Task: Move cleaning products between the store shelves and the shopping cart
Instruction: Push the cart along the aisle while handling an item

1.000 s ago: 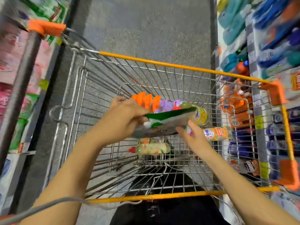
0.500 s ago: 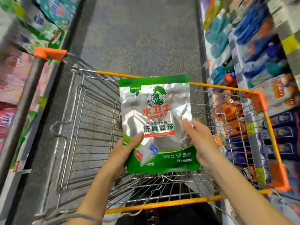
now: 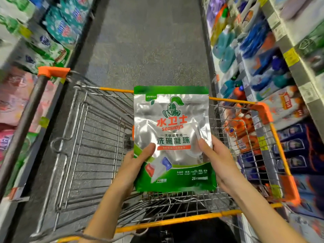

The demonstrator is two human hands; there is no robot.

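Left hand (image 3: 138,162) and right hand (image 3: 217,158) pinch detergent pouch (image 3: 172,130) at lower corners — upright over cart (image 3: 175,221) near edge. I judge mid-transfer; next move — carry to right shelves (image 3: 298,71), needs one-hand regrip.

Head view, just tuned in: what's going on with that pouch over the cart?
A person holds a silver-and-green foil detergent pouch upright above the orange-rimmed wire shopping cart, label facing the camera. The left-hand grip pinches its lower left edge, the right-hand grip its right edge. It is neither in the cart nor on the stocked shelves alongside.
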